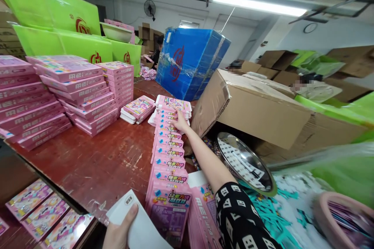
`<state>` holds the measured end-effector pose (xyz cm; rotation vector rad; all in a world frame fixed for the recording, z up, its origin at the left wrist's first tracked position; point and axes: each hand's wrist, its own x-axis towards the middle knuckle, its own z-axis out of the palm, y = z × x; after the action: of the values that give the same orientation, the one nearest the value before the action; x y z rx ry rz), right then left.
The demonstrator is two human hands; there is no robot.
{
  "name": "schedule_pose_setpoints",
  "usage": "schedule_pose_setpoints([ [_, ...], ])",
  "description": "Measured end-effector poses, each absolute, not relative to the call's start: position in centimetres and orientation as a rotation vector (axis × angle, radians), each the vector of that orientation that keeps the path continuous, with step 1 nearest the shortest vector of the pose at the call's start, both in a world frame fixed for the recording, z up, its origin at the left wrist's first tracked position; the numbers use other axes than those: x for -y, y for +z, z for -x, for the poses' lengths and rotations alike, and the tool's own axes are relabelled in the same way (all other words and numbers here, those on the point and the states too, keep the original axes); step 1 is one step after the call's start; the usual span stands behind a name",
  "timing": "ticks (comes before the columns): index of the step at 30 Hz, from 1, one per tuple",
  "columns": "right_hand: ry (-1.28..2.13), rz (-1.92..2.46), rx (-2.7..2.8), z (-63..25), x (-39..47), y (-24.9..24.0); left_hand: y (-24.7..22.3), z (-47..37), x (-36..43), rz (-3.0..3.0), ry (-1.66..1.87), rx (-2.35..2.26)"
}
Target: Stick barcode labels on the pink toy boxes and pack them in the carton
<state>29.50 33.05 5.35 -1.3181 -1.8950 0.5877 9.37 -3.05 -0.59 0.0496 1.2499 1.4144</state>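
Note:
My left hand (121, 228), at the bottom, is closed on a white card (143, 218) with a small dark printed mark, its thumb lying on top. Across the red-brown table, my right hand (180, 121) reaches to the far end of a long overlapping row of flat pink printed boxes (169, 200). Its thumb and fingers look apart as they touch the row's top edges. Just beyond it lies a pile of pink boxes (177, 102) with white edges. Another small pile of boxes (138, 108) is to its left. More pink boxes (204, 210) stand under my right forearm.
Tall stacks of pink boxes (78, 81) fill the table's left side. A blue carton (187, 58) and an open brown carton (257, 109) stand behind and right. Near my right arm are a round metal tray (245, 163), a pink tub (321, 210) and teal strips (277, 202).

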Motion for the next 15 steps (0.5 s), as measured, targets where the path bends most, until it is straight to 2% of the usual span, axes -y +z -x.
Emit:
schedule_pose_setpoints([
  [4, 0.501, 1.427, 1.832, -30.0, -34.9, 5.5, -0.8, -9.5, 2.8, -0.045, 1.384, -1.255],
  [15, 0.647, 1.532, 1.871, -29.2, -36.3, 3.2, -0.2, -9.1, 2.8, -0.027, 1.432, -1.241],
])
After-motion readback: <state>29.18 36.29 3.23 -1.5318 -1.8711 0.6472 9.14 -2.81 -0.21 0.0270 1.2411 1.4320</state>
